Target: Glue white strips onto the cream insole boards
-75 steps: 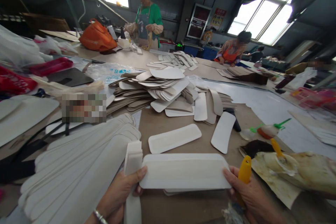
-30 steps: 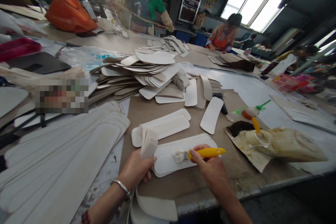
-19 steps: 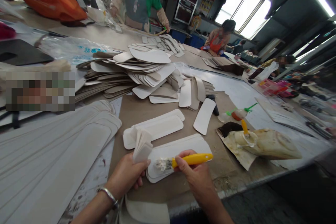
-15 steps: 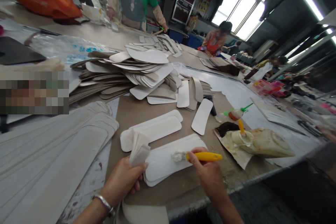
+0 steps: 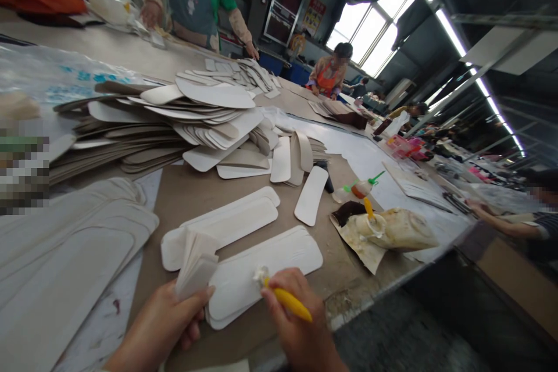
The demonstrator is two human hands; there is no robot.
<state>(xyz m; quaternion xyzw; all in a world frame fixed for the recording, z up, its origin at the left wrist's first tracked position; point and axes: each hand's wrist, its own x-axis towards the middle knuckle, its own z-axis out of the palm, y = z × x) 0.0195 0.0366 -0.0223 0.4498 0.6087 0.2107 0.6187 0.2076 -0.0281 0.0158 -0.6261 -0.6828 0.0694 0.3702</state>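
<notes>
My left hand is closed round a thin stack of white strips that stands up from my fist, at the left end of a long white rounded panel lying on the brown table. My right hand grips a yellow-handled brush. The brush's glue-laden bristles touch the middle of that panel. A second white panel lies just beyond it.
A big heap of white cut pieces fills the middle of the table. Long white panels overlap at the left. A glue-smeared bag with another yellow brush sits at the right near the table's edge. Other people work along the far side.
The view has swung right and down. My right hand has drawn the brush across the panel toward me. My left hand still clutches the strips at the panel's left end.
</notes>
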